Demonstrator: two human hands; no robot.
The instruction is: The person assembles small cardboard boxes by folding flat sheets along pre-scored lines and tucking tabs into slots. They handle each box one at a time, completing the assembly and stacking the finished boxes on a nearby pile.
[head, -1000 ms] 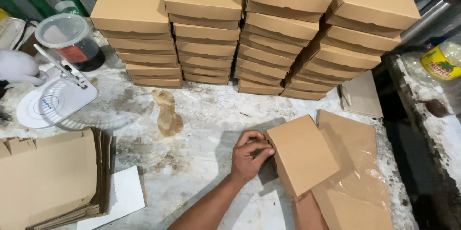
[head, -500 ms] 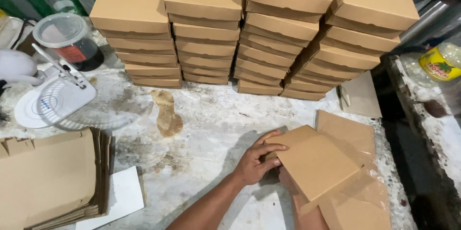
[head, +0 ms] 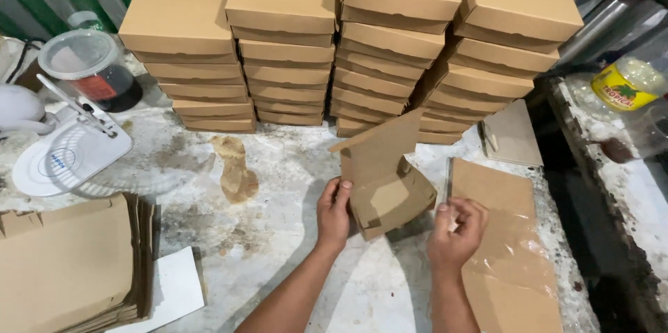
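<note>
While my left hand [head: 334, 211] pinched the left edge of a half-folded brown cardboard box [head: 381, 178] standing open on the stained white table [head: 278, 166], my right hand [head: 456, 228] hovered loosely curled just right of it, above flat plastic-wrapped cardboard sheets [head: 508, 249], near the stacked closed brown boxes [head: 348, 41].
</note>
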